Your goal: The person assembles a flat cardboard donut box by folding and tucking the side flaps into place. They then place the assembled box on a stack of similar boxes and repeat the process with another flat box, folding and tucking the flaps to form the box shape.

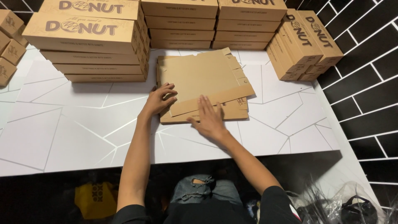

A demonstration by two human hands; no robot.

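The flat cardboard box sheet (199, 76) lies on top of a small pile of flat box sheets (232, 113) in the middle of the white table (62, 124), just in front of the person. It is brown and not folded up yet, with little flaps along its right side and a long flap sticking out at the front. The left hand (159, 99) is at the sheet's left front corner. Its fingers are bent and spread, touching the edge of the cardboard, but I cannot tell if they pinch it. The right hand (209, 118) lies open and flat, palm down, on the front edge of the pile, just below the long flap. It presses down and holds nothing. So the sheet is under and just past both hands, away from the person. Behind it stand tall stacks of folded brown boxes (91, 41). More folded boxes lean in a row on the right (304, 43), near the black tiled wall (365, 83).
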